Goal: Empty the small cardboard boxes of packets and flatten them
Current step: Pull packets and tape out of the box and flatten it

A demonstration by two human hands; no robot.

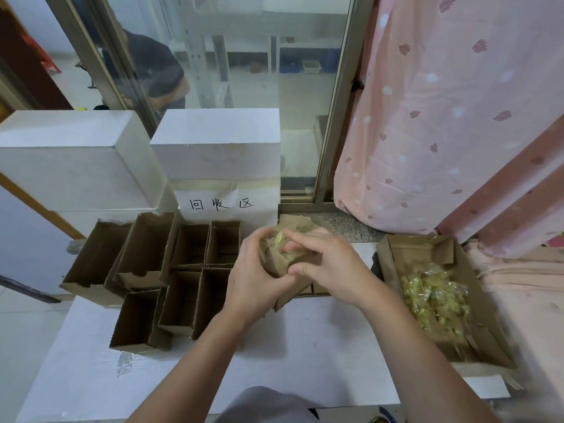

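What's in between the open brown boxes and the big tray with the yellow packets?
In the head view, both hands, left hand and right hand, holding a small cardboard box.

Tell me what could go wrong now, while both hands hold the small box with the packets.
1. The small box is held above the table, not above the tray of packets; packets pulled out by the right hand may drop outside it.
2. The left hand grips the box tightly, so packets inside might get squashed.
3. The open boxes stand close by the left hand; an elbow move could knock them.
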